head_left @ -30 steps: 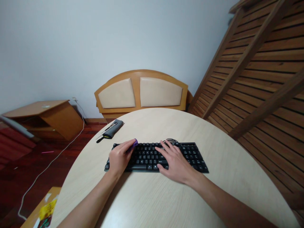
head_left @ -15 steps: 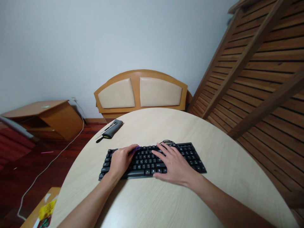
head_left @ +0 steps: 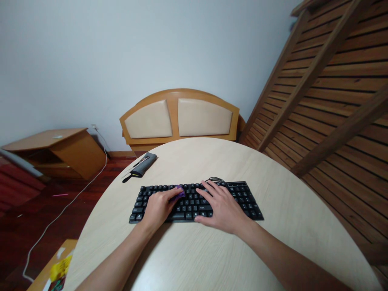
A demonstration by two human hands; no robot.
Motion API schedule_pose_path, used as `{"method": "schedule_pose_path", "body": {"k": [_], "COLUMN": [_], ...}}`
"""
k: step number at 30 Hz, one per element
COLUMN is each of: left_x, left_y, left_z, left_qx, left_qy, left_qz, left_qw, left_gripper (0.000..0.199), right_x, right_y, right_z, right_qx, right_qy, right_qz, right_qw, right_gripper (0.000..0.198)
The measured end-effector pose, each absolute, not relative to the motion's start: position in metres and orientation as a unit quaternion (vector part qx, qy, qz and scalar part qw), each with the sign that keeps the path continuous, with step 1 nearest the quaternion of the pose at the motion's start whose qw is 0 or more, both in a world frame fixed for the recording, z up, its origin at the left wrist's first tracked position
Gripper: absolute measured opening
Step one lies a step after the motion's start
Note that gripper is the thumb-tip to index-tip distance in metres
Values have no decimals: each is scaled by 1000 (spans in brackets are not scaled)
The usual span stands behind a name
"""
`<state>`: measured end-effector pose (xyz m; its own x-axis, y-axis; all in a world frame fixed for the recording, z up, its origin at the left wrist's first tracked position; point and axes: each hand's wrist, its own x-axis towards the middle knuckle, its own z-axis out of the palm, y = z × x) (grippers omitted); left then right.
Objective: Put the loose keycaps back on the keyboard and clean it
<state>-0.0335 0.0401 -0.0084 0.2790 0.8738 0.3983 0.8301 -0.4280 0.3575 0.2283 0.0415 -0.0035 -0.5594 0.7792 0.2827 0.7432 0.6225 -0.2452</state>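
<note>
A black keyboard [head_left: 189,208] lies on the pale round table [head_left: 230,258], its cable [head_left: 216,179] bunched behind it. My left hand [head_left: 159,207] is closed around a small purple cloth [head_left: 179,194] and presses it on the keys left of the middle. Most of the cloth is hidden under the fingers. With fingers spread, my right hand [head_left: 222,205] rests over the right half of the keyboard, its thumb by the front edge.
A grey pouch [head_left: 147,163] with thin tools on it lies at the table's left rim. Beyond stand a padded headboard [head_left: 176,117] and a wooden slatted panel [head_left: 327,101]. At left are a low cabinet [head_left: 75,151], a white cord [head_left: 65,208] and a yellow packet [head_left: 60,268].
My left hand has shifted a little right across the keys with the purple cloth. The keyboard's left end has turned slightly away from me. My right hand stays nearly in place.
</note>
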Motion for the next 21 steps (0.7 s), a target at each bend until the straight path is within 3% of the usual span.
{"method": "schedule_pose_path", "body": {"k": [21], "left_x": [-27], "left_y": [27], "left_z": [2], "left_qx": [911], "left_qy": [307], "left_qz": [271], "left_qw": [43], "left_gripper": [33], "right_x": [230], "right_y": [46], "right_z": [-7], "right_qx": [-441], "right_qy": [-875], "right_qz": [51], "right_qw": [194], "right_gripper": [81]}}
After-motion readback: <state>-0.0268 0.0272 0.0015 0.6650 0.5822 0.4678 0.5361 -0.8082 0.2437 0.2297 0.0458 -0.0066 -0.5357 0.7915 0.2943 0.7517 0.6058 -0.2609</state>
